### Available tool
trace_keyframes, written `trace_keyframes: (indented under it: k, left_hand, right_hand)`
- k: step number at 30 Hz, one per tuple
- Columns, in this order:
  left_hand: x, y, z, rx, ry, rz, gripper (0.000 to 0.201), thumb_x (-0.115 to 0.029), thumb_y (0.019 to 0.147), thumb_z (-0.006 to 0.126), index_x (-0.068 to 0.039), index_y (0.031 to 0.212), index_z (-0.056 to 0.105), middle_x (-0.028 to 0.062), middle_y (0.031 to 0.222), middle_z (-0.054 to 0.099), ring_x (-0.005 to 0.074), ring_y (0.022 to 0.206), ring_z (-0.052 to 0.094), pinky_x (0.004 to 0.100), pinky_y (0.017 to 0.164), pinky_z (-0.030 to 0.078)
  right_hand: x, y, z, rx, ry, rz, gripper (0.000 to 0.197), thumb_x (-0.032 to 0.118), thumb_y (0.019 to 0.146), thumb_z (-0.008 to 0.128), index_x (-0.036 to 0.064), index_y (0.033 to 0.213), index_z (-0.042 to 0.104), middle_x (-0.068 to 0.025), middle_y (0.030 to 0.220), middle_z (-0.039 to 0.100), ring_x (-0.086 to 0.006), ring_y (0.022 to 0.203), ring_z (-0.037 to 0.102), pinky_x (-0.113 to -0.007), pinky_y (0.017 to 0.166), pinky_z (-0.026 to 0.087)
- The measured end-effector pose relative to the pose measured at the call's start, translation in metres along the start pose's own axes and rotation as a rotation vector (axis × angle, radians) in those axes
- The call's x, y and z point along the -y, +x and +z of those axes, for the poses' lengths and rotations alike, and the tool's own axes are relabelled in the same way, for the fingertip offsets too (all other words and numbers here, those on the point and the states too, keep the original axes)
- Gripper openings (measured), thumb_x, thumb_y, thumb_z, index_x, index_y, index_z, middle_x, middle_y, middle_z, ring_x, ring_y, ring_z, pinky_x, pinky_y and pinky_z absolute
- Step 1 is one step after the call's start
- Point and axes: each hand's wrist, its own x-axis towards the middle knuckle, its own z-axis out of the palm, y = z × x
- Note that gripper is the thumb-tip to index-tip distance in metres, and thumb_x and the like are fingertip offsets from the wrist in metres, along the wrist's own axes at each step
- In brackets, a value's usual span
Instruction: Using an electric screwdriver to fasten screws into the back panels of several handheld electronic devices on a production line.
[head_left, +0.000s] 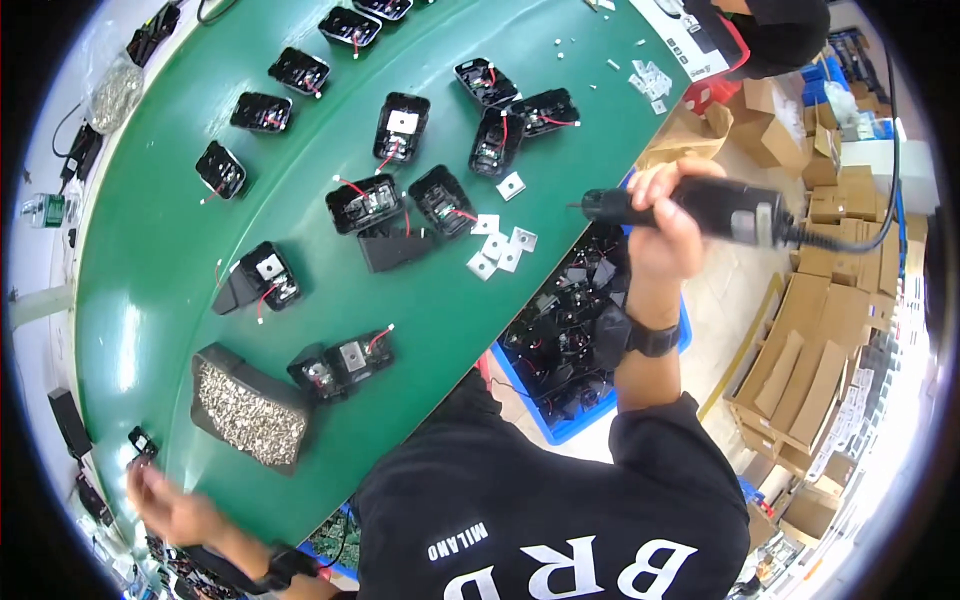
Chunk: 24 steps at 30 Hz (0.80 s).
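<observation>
In my right hand (665, 225) is a black electric screwdriver (715, 207), fingers wrapped round its body and its bit pointing left over the table's edge. My left hand (175, 508) is low at the far left, its fingers smeared by motion. At those fingertips is a small black part (142, 440); whether they grip it I cannot tell. A dark tray of small metal screws (250, 412) lies on the green table (420, 330) between my hands. Beside it is an open black housing (355, 357) with a square metal plate and a red wire, next to a second dark piece.
Several open black housings (403, 125) with red wires are spread over the table. Loose square plates (495, 245) lie near its right edge. Under that edge, a blue bin (560, 430) holds many black parts. Cardboard boxes (800, 350) line the right side; a person's dark head (785, 35) shows top right.
</observation>
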Motion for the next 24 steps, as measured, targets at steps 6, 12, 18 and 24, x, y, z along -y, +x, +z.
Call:
trace_keyframes:
  k: [6,12,18,24]
  left_hand:
    - [-0.274,-0.09,0.152,0.974,-0.604,1.109,0.038,-0.013,0.077,0.062,-0.002,0.114,0.062,0.0188,0.126,0.058,0.0357,0.116,0.056,0.0451,0.094,0.044]
    - [-0.287,-0.11,0.179,0.828,-0.272,1.239,0.043,-0.014,0.078,0.06,0.0,0.118,0.061,0.017,0.133,0.054,0.028,0.109,0.055,0.0387,0.087,0.043]
    - [-0.278,-0.11,0.189,0.901,-0.51,1.058,0.038,-0.008,0.073,0.066,-0.002,0.111,0.065,0.0126,0.116,0.06,0.021,0.085,0.058,0.033,0.072,0.046]
    - [-0.265,-0.114,0.184,0.922,-0.586,0.732,0.023,-0.006,0.078,0.073,-0.002,0.099,0.066,0.0082,0.098,0.06,0.0226,0.075,0.06,0.0338,0.062,0.05]
  right_hand:
    - [-0.006,-0.054,0.0,-0.051,-0.025,-0.215,0.04,0.006,0.077,0.066,0.0089,0.113,0.05,-0.007,0.08,0.055,-0.0208,0.072,0.055,-0.037,0.074,0.043]
    - [0.003,-0.052,0.0,-0.08,-0.045,-0.25,0.039,0.01,0.076,0.064,0.0108,0.112,0.05,-0.0049,0.08,0.053,-0.0193,0.071,0.053,-0.039,0.075,0.041]
    - [0.004,-0.044,-0.007,-0.042,-0.035,-0.207,0.04,0.011,0.074,0.064,0.0103,0.112,0.051,-0.0048,0.079,0.053,-0.0187,0.07,0.053,-0.038,0.074,0.04]
    - [0.006,-0.04,-0.001,-0.007,-0.062,-0.184,0.041,0.012,0.073,0.064,0.0112,0.113,0.052,-0.004,0.078,0.053,-0.018,0.069,0.052,-0.036,0.075,0.039]
